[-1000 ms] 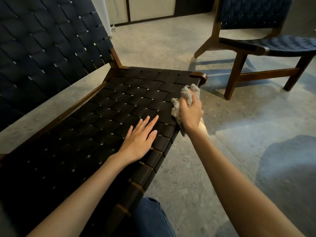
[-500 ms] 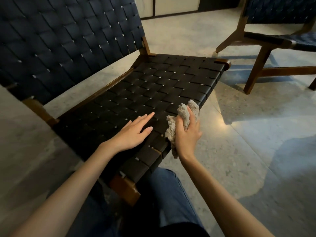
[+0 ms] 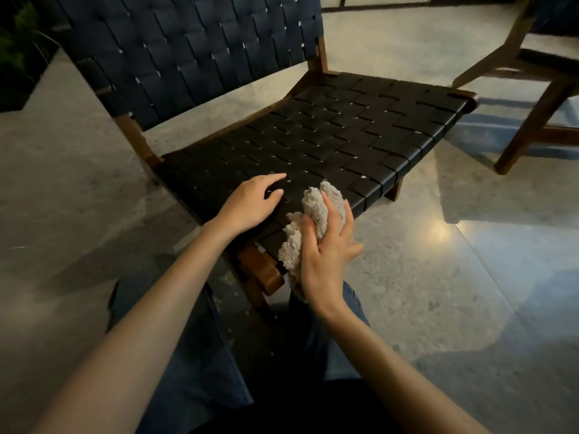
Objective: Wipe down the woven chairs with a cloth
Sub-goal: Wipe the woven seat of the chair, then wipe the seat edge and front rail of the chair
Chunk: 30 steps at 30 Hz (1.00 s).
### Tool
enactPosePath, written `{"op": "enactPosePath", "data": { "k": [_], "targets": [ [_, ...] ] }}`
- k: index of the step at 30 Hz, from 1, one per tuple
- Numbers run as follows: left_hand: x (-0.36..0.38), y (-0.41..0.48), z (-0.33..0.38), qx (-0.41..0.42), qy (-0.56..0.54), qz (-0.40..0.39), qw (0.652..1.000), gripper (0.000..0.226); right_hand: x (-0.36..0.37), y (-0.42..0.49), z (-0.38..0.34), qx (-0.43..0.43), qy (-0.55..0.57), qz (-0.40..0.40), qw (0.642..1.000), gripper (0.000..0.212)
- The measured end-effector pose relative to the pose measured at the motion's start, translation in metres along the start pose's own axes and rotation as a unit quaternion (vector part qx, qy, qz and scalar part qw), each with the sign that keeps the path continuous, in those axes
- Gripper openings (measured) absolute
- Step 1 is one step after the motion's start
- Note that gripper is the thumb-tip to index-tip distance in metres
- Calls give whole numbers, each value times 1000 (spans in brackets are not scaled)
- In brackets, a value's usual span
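Observation:
A low wooden chair with a dark woven seat [image 3: 338,133] and a woven backrest [image 3: 200,48] stands in front of me. My right hand [image 3: 326,249] grips a crumpled beige cloth [image 3: 313,211] and presses it on the seat's near front corner, where the wooden frame end [image 3: 266,270] shows. My left hand [image 3: 250,203] rests on the woven straps just left of the cloth, fingers relaxed and slightly bent.
A second wooden chair [image 3: 532,98] stands at the upper right, only its legs and frame in view. Polished stone floor [image 3: 470,292] surrounds both chairs. My knees in blue jeans [image 3: 194,355] are under the seat's near corner. Dark plants [image 3: 15,42] sit at the far left.
My right hand has drawn the cloth along the seat's front edge toward me, down to the near corner. My left hand has slid back with it, and my view has shifted left.

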<state>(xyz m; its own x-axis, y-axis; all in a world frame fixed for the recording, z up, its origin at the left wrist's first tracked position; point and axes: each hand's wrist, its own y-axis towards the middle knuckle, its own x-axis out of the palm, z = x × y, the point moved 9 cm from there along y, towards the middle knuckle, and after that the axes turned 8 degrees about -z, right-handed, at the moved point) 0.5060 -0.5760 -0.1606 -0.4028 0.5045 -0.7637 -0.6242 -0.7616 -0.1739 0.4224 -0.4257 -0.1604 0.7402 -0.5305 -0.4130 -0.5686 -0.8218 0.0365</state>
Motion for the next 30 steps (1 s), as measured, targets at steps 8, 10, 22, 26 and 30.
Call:
{"op": "enactPosePath", "data": {
  "k": [8, 10, 22, 26, 30],
  "targets": [
    [-1, -14, -17, -55, 48, -13, 997, 40, -20, -8, -29, -179, -53, -111, 976, 41],
    [-5, -18, -18, -55, 45, 6, 997, 38, -22, 7, -38, -260, -139, -148, 944, 44],
    [-14, -22, -14, -39, 12, 59, 997, 31, 15, -10, -28, -393, -241, -269, 845, 41],
    [-17, -37, -26, -52, -5, 104, 993, 29, 18, -20, -29, -455, -269, -243, 813, 41],
    [-19, -56, -47, -76, -59, 171, 981, 28, 29, -38, -34, -519, -265, -221, 782, 39]
  ]
}}
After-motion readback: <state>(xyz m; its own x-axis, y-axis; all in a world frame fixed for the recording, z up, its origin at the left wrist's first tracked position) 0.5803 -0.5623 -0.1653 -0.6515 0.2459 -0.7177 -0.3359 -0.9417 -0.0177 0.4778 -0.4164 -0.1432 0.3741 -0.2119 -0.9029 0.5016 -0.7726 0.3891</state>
